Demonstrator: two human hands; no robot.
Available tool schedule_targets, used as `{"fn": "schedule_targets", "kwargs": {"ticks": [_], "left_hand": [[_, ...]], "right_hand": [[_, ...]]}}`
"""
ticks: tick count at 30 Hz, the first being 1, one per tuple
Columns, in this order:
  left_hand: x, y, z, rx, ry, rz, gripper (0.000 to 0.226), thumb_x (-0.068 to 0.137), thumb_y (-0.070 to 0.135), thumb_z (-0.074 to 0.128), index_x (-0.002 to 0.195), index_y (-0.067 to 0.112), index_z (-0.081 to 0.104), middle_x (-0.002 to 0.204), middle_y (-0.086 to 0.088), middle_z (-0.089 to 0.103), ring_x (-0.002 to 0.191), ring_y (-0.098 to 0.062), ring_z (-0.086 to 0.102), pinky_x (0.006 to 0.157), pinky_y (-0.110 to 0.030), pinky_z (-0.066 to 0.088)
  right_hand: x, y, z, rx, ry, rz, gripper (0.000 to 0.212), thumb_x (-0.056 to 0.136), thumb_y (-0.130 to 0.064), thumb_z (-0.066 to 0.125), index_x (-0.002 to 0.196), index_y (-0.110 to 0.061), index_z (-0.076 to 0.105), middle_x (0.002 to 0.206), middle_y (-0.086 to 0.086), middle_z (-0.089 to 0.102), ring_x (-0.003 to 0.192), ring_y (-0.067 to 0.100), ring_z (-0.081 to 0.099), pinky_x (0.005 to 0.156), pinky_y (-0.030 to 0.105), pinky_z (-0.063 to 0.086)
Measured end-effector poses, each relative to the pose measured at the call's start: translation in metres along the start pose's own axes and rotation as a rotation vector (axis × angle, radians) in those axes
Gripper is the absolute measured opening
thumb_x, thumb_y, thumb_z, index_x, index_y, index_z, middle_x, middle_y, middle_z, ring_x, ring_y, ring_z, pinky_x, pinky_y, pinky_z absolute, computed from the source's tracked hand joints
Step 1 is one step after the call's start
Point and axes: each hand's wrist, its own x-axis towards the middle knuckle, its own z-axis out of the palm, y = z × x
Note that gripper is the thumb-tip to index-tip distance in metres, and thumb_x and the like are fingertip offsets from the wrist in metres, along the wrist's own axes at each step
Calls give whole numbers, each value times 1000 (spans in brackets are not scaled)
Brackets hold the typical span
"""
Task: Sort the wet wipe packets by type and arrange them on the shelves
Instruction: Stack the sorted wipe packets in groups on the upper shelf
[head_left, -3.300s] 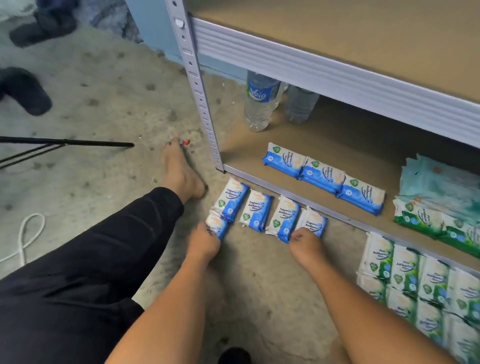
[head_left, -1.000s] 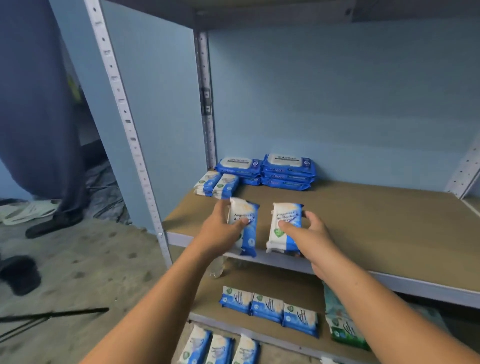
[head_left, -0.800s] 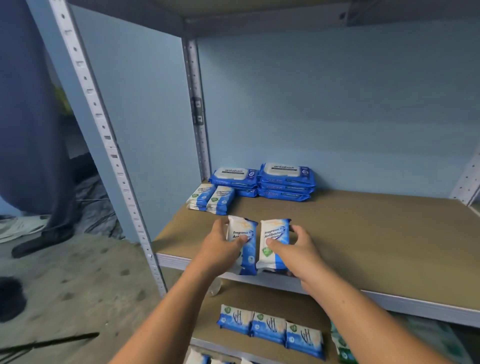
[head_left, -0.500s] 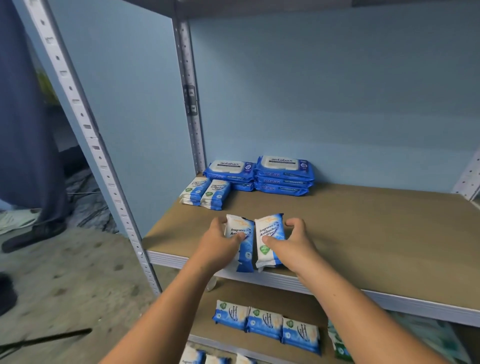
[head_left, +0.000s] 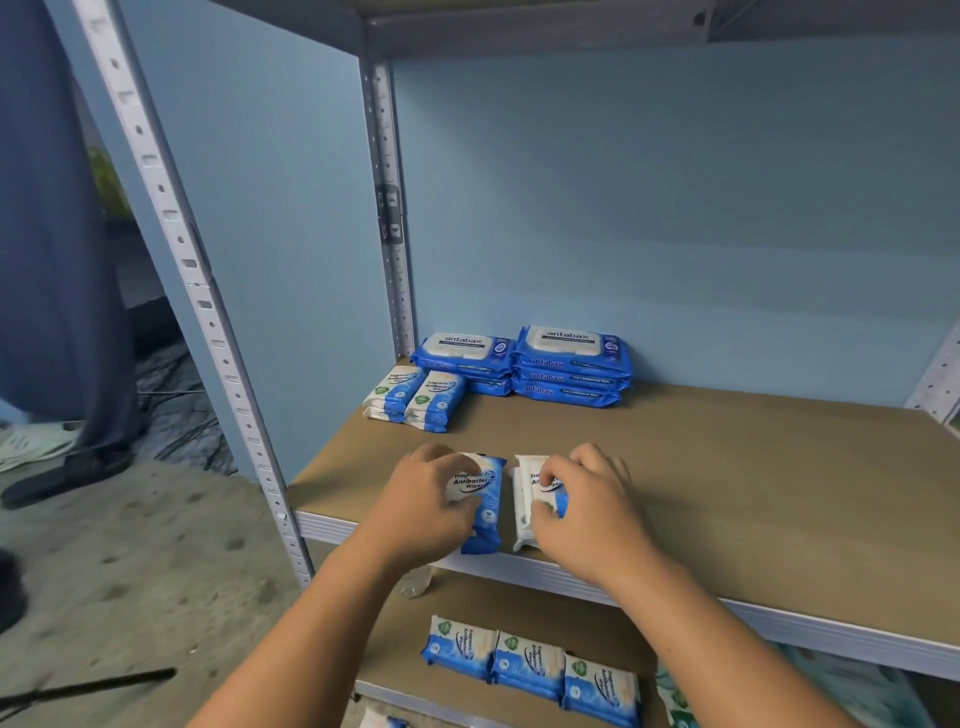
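Note:
My left hand (head_left: 423, 501) grips a small blue-and-white antibacterial wipe packet (head_left: 485, 514), which lies at the front edge of the brown shelf board (head_left: 753, 467). Beside it, my right hand (head_left: 592, 506) holds a second packet (head_left: 527, 512) of the same type, also down on the board. Further back on the left sit two little stacks of the same small packets (head_left: 415, 397). Behind them, against the blue wall, stand two stacks of large blue antabax packs (head_left: 569, 366).
On the lower shelf lie three small blue packets (head_left: 530, 667) in a row, with green packets (head_left: 675, 701) at the right. A clear bottle (head_left: 415, 582) shows under the shelf edge. The perforated metal upright (head_left: 208, 322) stands left. Dark shoes (head_left: 62, 475) lie on the concrete floor.
I rose from the floor with two small blue packets, carried them over the middle shelf, and have lowered them flat onto its front edge, side by side.

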Motion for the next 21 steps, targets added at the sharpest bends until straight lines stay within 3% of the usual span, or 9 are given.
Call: {"fn": "schedule_targets", "kwargs": {"ticks": [4, 8, 11, 15, 18, 21], "left_hand": [[-11, -1, -13, 53, -134, 17, 45, 79, 41, 80, 120, 42, 62, 124, 16, 43, 116, -9, 48, 97, -26, 44], [-12, 0, -13, 59, -193, 7, 69, 67, 35, 90, 127, 42, 58, 129, 19, 40, 114, -9, 48, 91, -23, 46], [-4, -5, -8, 85, -111, 33, 61, 74, 18, 86, 125, 39, 61, 129, 17, 45, 113, -12, 52, 86, -20, 46], [16, -12, 9, 110, 9, 60, 59, 80, 9, 77, 131, 34, 62, 137, 13, 50, 120, -16, 55, 92, -24, 47], [38, -20, 22, 194, 72, 95, 55, 86, 15, 70, 137, 34, 60, 142, 12, 52, 123, -19, 55, 93, -33, 51], [61, -29, 29, 391, 129, 140, 53, 90, 25, 66, 140, 37, 56, 143, 11, 55, 131, -22, 46, 101, -42, 42]], "right_hand": [[-8, 3, -2, -81, -134, -88, 37, 77, -35, 64, 112, -31, 50, 113, -9, 37, 105, 17, 42, 86, 34, 48], [-8, 7, 8, -69, -77, -118, 29, 82, -24, 71, 105, -25, 54, 111, -7, 38, 102, 17, 45, 82, 31, 46], [-2, 10, 19, -29, -28, -115, 31, 86, -23, 72, 117, -23, 64, 119, -8, 41, 105, 18, 50, 86, 35, 49], [7, 14, 35, 31, 36, -98, 35, 89, -27, 73, 124, -23, 68, 128, -5, 45, 112, 22, 53, 92, 39, 49], [20, 19, 42, 29, 89, -99, 38, 89, -27, 73, 126, -22, 68, 128, -2, 49, 113, 24, 54, 95, 38, 48], [35, 24, 47, 16, 114, -91, 39, 89, -27, 74, 127, -24, 68, 128, 0, 52, 113, 26, 54, 95, 38, 48]]}}
